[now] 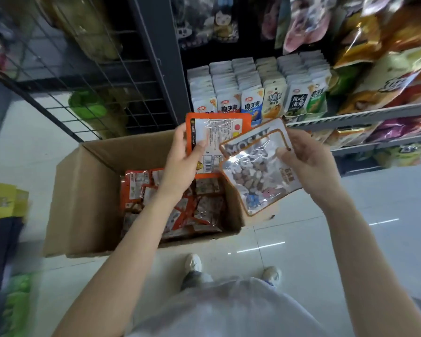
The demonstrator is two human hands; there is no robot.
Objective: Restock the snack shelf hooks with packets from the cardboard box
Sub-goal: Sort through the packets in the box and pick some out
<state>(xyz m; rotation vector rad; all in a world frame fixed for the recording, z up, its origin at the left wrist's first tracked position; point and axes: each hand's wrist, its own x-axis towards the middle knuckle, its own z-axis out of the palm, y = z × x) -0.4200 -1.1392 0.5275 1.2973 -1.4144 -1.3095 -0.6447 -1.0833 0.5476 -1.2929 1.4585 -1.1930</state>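
Both hands are up over the cardboard box (83, 203): left hand (182, 164) pinching an orange packet (219, 137), label side showing, right hand (306, 161) gripping a clear-window packet (255, 171) tilted and overlapping the orange one. Below, the open box sits on the floor, more orange packets (180, 205) piled inside. Shelf (365, 115) of snack packs stands just behind.

The pale tiled floor (326, 239) carried my open cardboard box (83, 203) at ten o'clock of my shoes (193, 262); a shelf (365, 116) at one o'clock bore upright packets (250, 103).
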